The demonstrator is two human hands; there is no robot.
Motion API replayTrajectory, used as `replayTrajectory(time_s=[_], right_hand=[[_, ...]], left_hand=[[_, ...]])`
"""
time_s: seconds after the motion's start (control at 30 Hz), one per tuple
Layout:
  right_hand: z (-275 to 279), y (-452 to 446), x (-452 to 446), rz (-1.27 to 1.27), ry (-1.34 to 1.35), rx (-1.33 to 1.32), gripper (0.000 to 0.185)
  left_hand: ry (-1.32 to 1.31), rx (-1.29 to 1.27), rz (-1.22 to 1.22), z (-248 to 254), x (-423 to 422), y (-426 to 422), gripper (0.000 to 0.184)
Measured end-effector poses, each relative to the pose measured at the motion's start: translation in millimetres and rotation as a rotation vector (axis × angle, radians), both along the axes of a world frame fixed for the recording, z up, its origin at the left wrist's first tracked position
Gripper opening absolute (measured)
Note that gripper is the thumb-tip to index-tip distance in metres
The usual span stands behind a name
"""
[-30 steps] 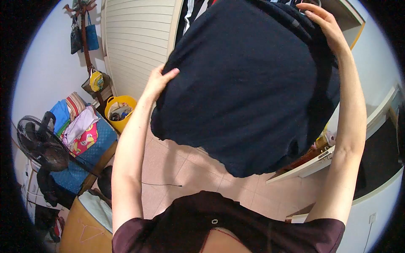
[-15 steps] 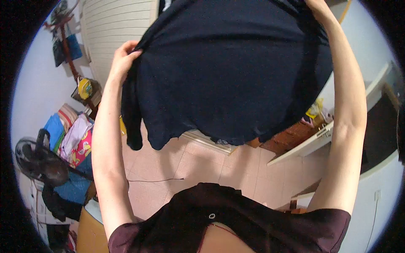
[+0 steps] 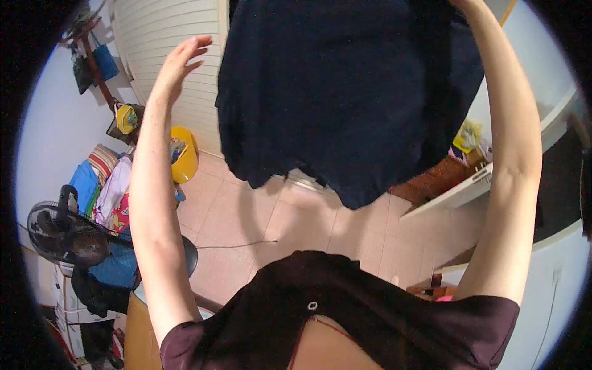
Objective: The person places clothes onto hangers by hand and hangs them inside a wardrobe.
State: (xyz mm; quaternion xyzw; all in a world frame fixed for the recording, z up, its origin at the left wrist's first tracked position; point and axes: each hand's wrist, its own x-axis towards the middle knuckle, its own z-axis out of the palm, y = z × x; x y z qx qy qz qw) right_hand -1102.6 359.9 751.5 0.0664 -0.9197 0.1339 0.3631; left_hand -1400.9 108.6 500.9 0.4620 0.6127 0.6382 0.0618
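A large dark navy garment (image 3: 345,92) hangs spread out at the top centre, its lower edge wavy and above the floor. My left hand (image 3: 184,57) is raised to the left of the cloth, apart from it, with its fingers separated and nothing in them. At the top right, my right hand (image 3: 467,4) is at the garment's upper right corner. Its fingers are cut off by the upper frame edge, so their grip cannot be seen.
A louvred door (image 3: 179,80) stands behind on the left, with a yellow basket (image 3: 187,161) beside it. Further left are a black fan (image 3: 68,234), folded clothes (image 3: 111,188) and a coat rack (image 3: 95,71). An open drawer or door edge (image 3: 450,192) juts out at right.
My left hand has let go of the garment's left side and moved slightly up. That side of the cloth has dropped inward, and the yellow basket shows again.
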Motion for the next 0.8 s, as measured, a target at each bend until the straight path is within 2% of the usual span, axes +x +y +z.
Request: replayTrajectory(time_s=[0.03, 0.13, 0.17, 0.2, 0.27, 0.33, 0.37, 0.4, 0.43, 0.5, 0.57, 0.6, 0.63, 0.67, 0.7, 0.73, 0.77, 0.8], right_hand=[[0, -11, 0, 0.058, 0.036, 0.107, 0.019], [-21, -31, 9, 0.064, 0.023, 0.202, 0.018], [-27, 15, 16, 0.046, -0.009, 0.230, 0.023], [-38, -7, 20, 0.165, -0.031, 0.274, 0.023], [-61, -16, 30, 0.154, -0.044, 0.144, 0.019], [-77, -27, 41, 0.121, -0.073, 0.058, 0.018], [-86, -29, 46, 0.095, -0.076, 0.025, 0.018], [-93, -28, 50, 0.080, -0.081, -0.001, 0.018], [-99, -26, 54, 0.063, -0.088, -0.030, 0.018], [-109, -21, 60, 0.088, -0.061, -0.079, 0.015], [-115, -21, 67, 0.047, -0.060, -0.114, 0.016], [-116, -22, 71, 0.038, -0.058, -0.122, 0.016], [-115, -25, 76, 0.036, -0.031, -0.091, 0.016], [-115, -29, 78, 0.039, -0.003, -0.059, 0.017], [-117, -32, 83, 0.002, 0.016, -0.066, 0.019], [-123, -33, 87, -0.027, -0.019, -0.075, 0.021], [-130, -32, 87, -0.054, -0.057, -0.084, 0.024], [-148, -25, 75, -0.038, -0.076, -0.013, 0.022]], left_hand=[[0.012, 0.043, -0.021, 0, -5, 4, 0.054], [-0.014, 0.082, -0.054, 4, 22, 20, 0.057], [-0.044, 0.104, -0.118, 2, 29, 26, 0.059], [-0.064, 0.095, -0.134, 4, 48, 30, 0.059], [-0.121, 0.060, -0.340, -9, 53, 54, 0.057], [-0.172, 0.002, -0.477, 2, 105, 47, 0.041], [-0.025, -0.168, -0.402, -11, 108, 48, 0.043], [-0.273, -0.282, -0.578, -24, 106, 54, 0.053], [-0.118, -0.286, -0.528, -34, 117, 49, 0.057], [-0.335, -0.267, -0.622, -43, 141, 39, 0.050], [0.060, -0.265, -0.516, -30, 151, 26, 0.045], [-0.054, -0.189, -0.569, -25, 149, 25, 0.039], [-0.080, -0.200, -0.536, -7, 151, 19, 0.030], [-0.223, -0.158, -0.463, -9, 134, 25, 0.022], [-0.162, 0.015, -0.367, -8, 116, 21, 0.015], [-0.174, 0.157, -0.250, 7, 118, 11, 0.017], [-0.213, 0.264, -0.315, 24, 121, 1, 0.018], [-0.142, 0.274, -0.394, 39, 123, -4, 0.018]])
